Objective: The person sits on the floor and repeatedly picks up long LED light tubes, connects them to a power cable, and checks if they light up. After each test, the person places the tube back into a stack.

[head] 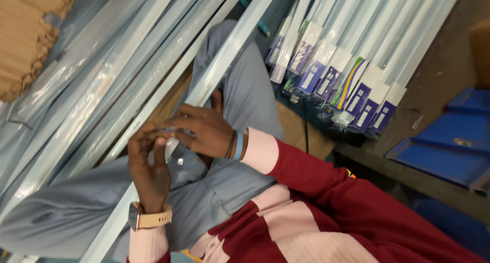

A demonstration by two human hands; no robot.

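Note:
A long pale light tube (pixel 224 56) in clear plastic wrap lies slantwise across my lap, over grey-blue trousers (pixel 245 94). My right hand (pixel 201 130), with bands on its wrist, curls around the tube near its middle. My left hand (pixel 148 168), wearing a watch with a pale strap, pinches the clear plastic wrap (pixel 172 146) right beside the right hand's fingers. Both hands touch at that spot. The tube's lower end runs past my left wrist to the bottom edge.
Several more wrapped tubes (pixel 97 94) lean along the left. A stack of corrugated cardboard (pixel 28 33) sits top left. Boxed tubes with blue and white ends (pixel 352 94) stand at the upper right, blue trays (pixel 449 151) at the right.

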